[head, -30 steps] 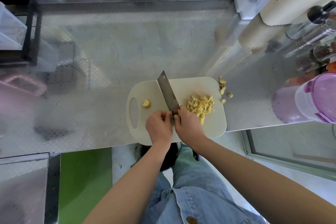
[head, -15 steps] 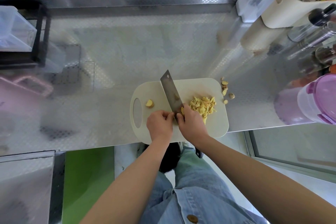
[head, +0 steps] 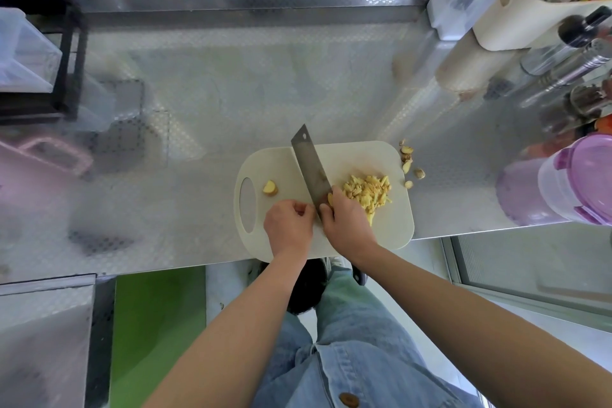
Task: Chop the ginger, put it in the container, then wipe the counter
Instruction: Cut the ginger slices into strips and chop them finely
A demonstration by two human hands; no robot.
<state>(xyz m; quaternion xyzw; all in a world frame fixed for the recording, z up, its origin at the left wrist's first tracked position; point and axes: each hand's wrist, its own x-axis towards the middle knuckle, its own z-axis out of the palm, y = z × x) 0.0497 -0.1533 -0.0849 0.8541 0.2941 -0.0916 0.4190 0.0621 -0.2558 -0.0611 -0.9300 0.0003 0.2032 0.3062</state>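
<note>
While the person leans over the steel tabletop, both hands sit close together at the near edge of a pale cutting board. The right hand is clenched round the handle of a cleaver. The handle itself is hidden under the fingers. The broad blade slants away and to the left across the board, its tip just past the far edge.

The left hand is curled just beside the heel of the blade, knuckles up; I cannot tell whether it pinches anything under the fingers.

Right of the blade, touching the right hand, lies a heap of chopped ginger, yellow and in small sticks. Left of the blade, near the board's oval handle hole, sits one uncut ginger chunk. A few ginger scraps lie on the tabletop just off the board's far right corner.

Well to the right stands a clear container with a purple lid, at the tabletop's edge. Bottles crowd the far right, and a black rack stands at the far left.
</note>
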